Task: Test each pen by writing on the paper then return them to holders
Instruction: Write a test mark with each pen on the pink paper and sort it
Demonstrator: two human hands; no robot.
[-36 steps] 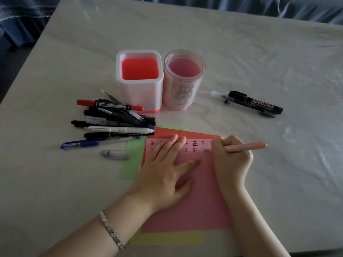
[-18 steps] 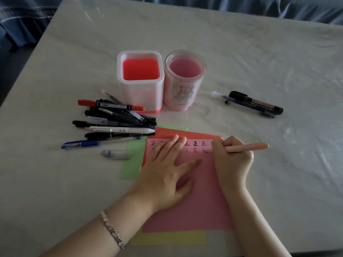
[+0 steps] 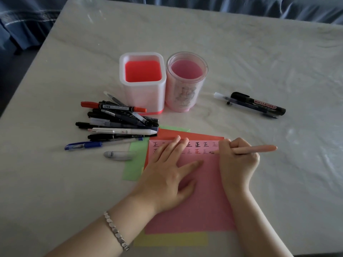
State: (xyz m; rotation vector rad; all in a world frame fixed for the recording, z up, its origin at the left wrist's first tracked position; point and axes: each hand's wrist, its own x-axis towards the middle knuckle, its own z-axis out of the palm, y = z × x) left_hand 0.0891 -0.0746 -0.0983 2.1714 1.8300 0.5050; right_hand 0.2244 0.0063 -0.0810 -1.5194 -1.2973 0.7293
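Right hand [image 3: 238,161] grips the pink pen [image 3: 257,148], fingers curled round its barrel. The tip meets the paper [image 3: 200,201] at the right end of the second row of test marks. Left hand [image 3: 167,175] lies flat on the sheet, fingers straight and spread, pressing it down. The square holder [image 3: 144,97] and round holder [image 3: 185,95] stand side by side beyond the paper; no pens show inside either. A pile [image 3: 118,121] of pens lies to the left, and a marker [image 3: 259,105] lies beside a clear pen [image 3: 220,96] well apart to the right. A loose cap [image 3: 118,155] rests just left of the sheets.

Likely hazards:
- The row ends close to the paper's right edge, so a stroke may run onto the table [image 3: 278,52].
- The stacked sheets may slide if the left hand lifts mid-stroke.
- The writing hand may smear fresh ink.
- Pens in the pile may roll when one is drawn out.
- The cap may end up on the wrong pen.
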